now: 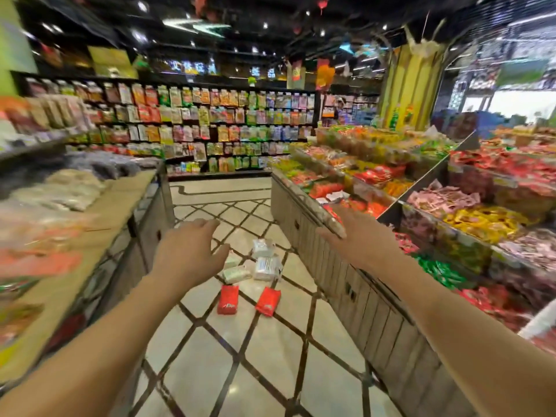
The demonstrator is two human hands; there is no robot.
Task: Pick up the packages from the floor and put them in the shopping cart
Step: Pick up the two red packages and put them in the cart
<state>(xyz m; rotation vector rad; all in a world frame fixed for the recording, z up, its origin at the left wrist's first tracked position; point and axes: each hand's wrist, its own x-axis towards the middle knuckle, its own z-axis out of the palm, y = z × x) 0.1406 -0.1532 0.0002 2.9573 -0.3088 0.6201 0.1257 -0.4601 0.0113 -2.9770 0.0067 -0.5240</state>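
Flat glossy red packets (227, 299) – crinkly white packs (266, 267) – on polished tiles (264, 353)

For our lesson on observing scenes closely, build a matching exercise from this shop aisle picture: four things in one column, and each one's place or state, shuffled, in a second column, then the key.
Column one
1. left hand
2. right hand
3. two red flat packets
4. white and pale green plastic packs

Column two
A. on the tiled floor, nearest the person
B. by the edge of the snack counter
C. fingers loose, above the floor, holding nothing
D. clustered on the floor just beyond the red ones

Pairs: 1-C, 2-B, 3-A, 4-D
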